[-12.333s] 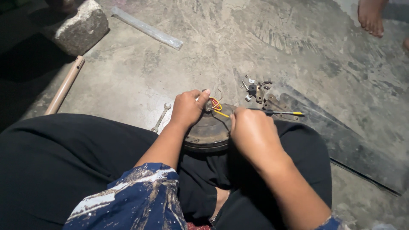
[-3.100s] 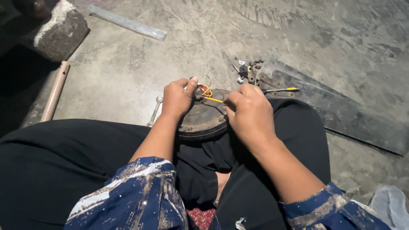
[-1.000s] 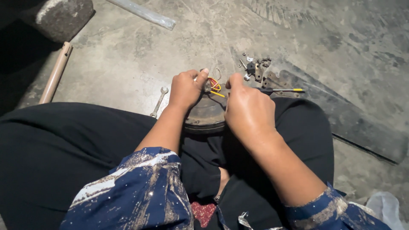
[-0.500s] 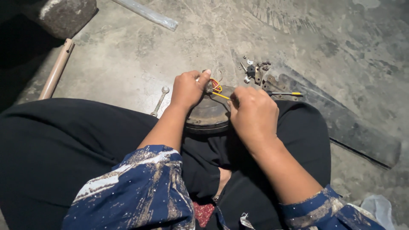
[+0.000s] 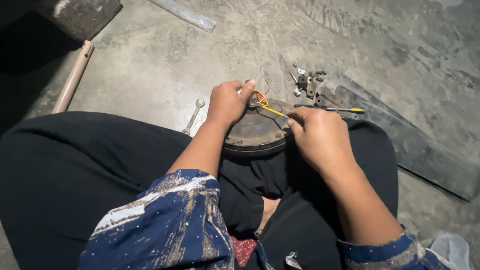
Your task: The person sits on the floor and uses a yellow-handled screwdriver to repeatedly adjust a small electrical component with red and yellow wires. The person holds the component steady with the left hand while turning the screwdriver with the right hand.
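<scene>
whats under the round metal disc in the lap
The round metal disc rests on black trousers over the lap. The left hand covers its far left edge, the right hand its right side; its underside is hidden.

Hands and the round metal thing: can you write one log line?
left hand: steadies round metal motor housing | right hand: pinches yellow wire | spanner: on floor

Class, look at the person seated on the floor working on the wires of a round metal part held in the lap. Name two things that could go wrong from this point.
The right hand pulls a thin yellow wire taut from the round metal part; it might snap or tear loose. The part rests on the lap, steadied only by the left hand, so it may slip. The small screws lie loose on the floor and could scatter.
</scene>
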